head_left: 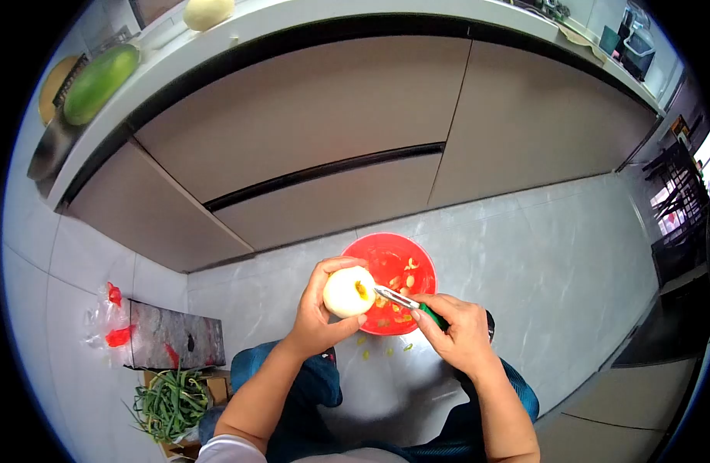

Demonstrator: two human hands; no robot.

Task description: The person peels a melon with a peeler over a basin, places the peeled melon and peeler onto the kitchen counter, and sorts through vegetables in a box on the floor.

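A pale, peeled round fruit (344, 294) rests in my left hand (321, 314), whose fingers and thumb curve around its sides. Its hollow end, yellowish brown inside, faces right. My right hand (460, 333) is closed on the green handle of a peeler (396, 298). The metal head of the peeler is at the fruit's right edge, beside the hollow. Below both hands, a red basin (426, 272) stands on the floor with several peel pieces inside. A few scraps (389, 352) lie on the floor just in front of the basin.
Long cabinets (316, 116) run across the front. On the counter (266, 17) are a green melon (102, 83) and a pale round item (208, 13). Green onions (170, 403) and a dark box (177, 337) stand at the left. My knees flank the basin.
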